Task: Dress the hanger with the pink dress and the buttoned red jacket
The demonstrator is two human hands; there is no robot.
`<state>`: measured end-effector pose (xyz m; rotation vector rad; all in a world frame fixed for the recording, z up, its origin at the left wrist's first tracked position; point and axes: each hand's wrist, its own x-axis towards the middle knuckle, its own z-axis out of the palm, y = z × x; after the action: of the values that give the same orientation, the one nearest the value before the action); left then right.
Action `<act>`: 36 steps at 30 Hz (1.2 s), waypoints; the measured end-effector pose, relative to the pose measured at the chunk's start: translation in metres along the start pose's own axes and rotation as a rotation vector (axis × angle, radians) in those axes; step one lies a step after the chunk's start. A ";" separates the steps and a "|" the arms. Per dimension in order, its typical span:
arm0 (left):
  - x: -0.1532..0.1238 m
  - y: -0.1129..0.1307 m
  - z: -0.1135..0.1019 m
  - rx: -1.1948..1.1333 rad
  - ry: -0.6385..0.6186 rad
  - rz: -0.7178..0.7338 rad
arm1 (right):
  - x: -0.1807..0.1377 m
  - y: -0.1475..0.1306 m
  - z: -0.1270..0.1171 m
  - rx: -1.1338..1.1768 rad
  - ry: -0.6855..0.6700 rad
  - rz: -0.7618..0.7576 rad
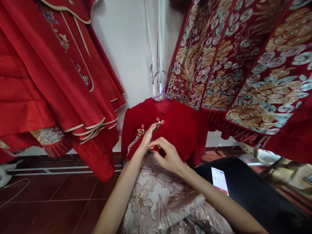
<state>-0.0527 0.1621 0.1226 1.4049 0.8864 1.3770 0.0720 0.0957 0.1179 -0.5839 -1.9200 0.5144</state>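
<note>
A red jacket (180, 126) hangs in front of me on a purple hanger (166, 85). Gold and red beading (140, 131) trails down one side of its chest, and a beaded fastening (160, 121) sits below the neckline. My left hand (149, 135) lies edge-on against the jacket front, fingers straight and together, tips beside that fastening; its thumb is hidden. Just below, my right hand (168, 155) has thumb and forefinger bent into a pinch at a small beaded button (151, 147) on the front opening. The fingers partly cover this button.
Red garments with pale piping (80, 107) hang at the left. Heavily embroidered red panels (234, 74) hang at the right. A lit phone (219, 181) lies on a black seat (234, 165). Shiny floral fabric (156, 201) spreads below my forearms. A white rail (65, 170) runs low at the left.
</note>
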 end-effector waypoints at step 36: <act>0.004 -0.024 -0.069 0.193 0.366 0.085 | 0.065 0.086 0.044 -0.118 0.155 0.194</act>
<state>-0.1175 0.1823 0.0957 1.3675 1.2358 1.6827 0.0221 0.1986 0.0964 -0.8683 -1.7642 0.4655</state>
